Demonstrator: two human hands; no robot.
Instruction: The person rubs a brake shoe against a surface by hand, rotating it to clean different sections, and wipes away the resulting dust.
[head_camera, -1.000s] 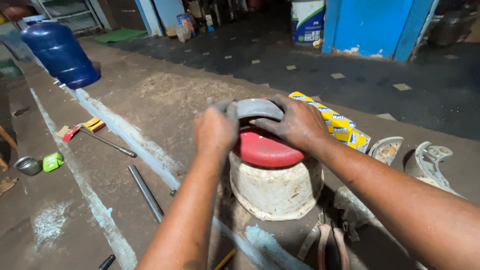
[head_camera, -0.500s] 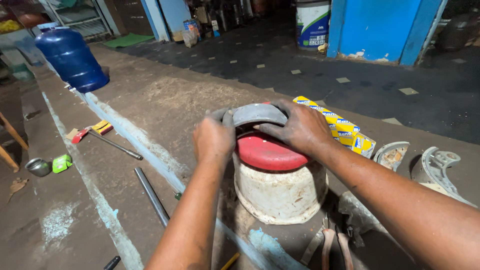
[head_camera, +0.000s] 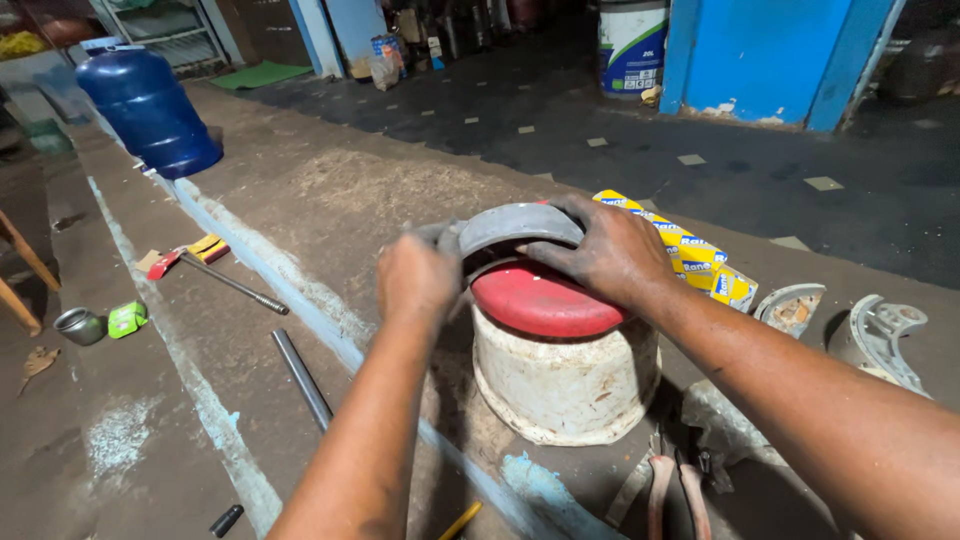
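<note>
Head view: I have my left hand (head_camera: 420, 275) and right hand (head_camera: 610, 250) clamped on opposite ends of the curved grey brake shoe (head_camera: 518, 226), resting at twelve o'clock on the red-topped bucket (head_camera: 560, 350). It looks stiff, heavy, greasy; end grips suit.

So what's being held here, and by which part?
A curved grey brake shoe, gripped at its two ends: left hand on the left end, right hand over the right, above a red-topped white bucket.
</note>
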